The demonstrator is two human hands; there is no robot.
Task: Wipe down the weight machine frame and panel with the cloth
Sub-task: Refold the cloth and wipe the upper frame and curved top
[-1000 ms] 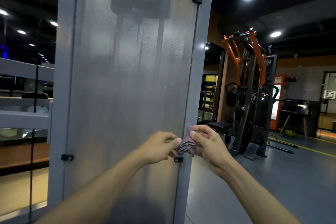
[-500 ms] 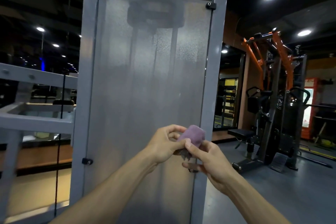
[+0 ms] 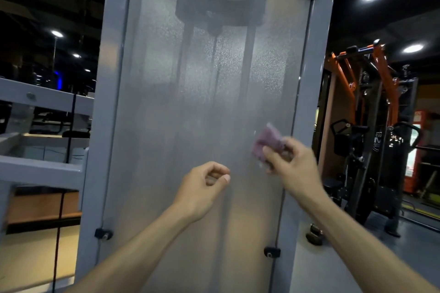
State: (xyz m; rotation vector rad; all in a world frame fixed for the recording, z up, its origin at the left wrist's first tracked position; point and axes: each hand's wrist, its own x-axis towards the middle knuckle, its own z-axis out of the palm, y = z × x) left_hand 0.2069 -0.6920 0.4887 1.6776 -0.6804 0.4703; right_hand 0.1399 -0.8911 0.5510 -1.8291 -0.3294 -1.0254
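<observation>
A tall frosted translucent panel (image 3: 185,107) fills the middle of the head view, set in a grey metal frame (image 3: 316,78). Dark shapes of the weight stack show through its upper part. My right hand (image 3: 292,164) grips a small folded purple cloth (image 3: 267,141) and holds it against the panel near the right frame post. My left hand (image 3: 202,185) hovers lower and to the left, in front of the panel, fingers loosely curled with nothing in them.
Black clips (image 3: 271,251) hold the panel at its corners. A grey frame rail (image 3: 42,100) runs off to the left. An orange and black gym machine (image 3: 371,126) stands to the right on the grey floor (image 3: 414,247).
Both hands held the cloth together; now my left hand has let go and dropped left, while my right hand has carried the cloth up and right. The view has moved closer.
</observation>
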